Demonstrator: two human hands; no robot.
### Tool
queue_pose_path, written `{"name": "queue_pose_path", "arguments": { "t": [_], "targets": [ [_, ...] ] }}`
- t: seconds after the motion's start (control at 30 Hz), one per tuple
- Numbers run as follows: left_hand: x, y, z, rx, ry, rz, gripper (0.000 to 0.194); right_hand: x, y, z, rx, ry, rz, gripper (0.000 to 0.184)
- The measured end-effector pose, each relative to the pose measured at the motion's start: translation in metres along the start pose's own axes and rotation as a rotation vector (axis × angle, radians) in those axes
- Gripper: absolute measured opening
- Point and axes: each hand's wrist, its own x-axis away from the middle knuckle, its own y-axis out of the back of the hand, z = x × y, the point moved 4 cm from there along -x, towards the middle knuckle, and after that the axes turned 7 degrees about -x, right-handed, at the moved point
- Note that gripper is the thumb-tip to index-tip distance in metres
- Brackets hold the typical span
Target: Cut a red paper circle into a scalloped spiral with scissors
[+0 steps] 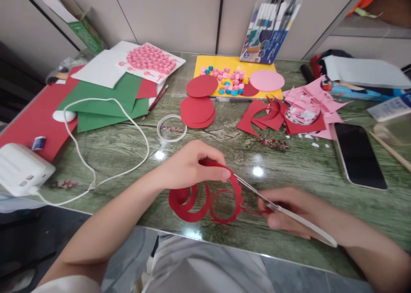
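My left hand [201,166] pinches a curled strip of red paper [238,194] that has a scalloped edge. From there the strip hangs in loops, and a wider red paper spiral [189,213] lies under that hand. My right hand [289,211] is wrapped round white-handled scissors [305,225]. Their metal blades point up and left, with the tips at the red paper beside my left thumb. A thin red sliver [253,210] stretches between the scalloped edge and my right fingers.
Behind my hands are red paper circles [197,112], red offcuts [253,117], pink scraps [317,100] and a roll of tape [172,128]. A phone [359,156] lies at right. On the left, a white charger [24,168] trails a looping cable [147,141] near green paper [105,96].
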Motion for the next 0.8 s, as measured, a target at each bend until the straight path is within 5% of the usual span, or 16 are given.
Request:
{"name": "queue_pose_path", "arguments": {
  "t": [0.4, 0.8],
  "targets": [
    [-0.001, -0.005, 0.001, -0.154, -0.035, 0.301, 0.023, 0.0, -0.001, -0.013, 0.223, 0.023, 0.089, 0.037],
    [0.0, -0.012, 0.003, -0.162, -0.051, 0.395, 0.021, -0.001, -0.002, -0.021, 0.357, -0.01, 0.124, 0.037]
  ]
}}
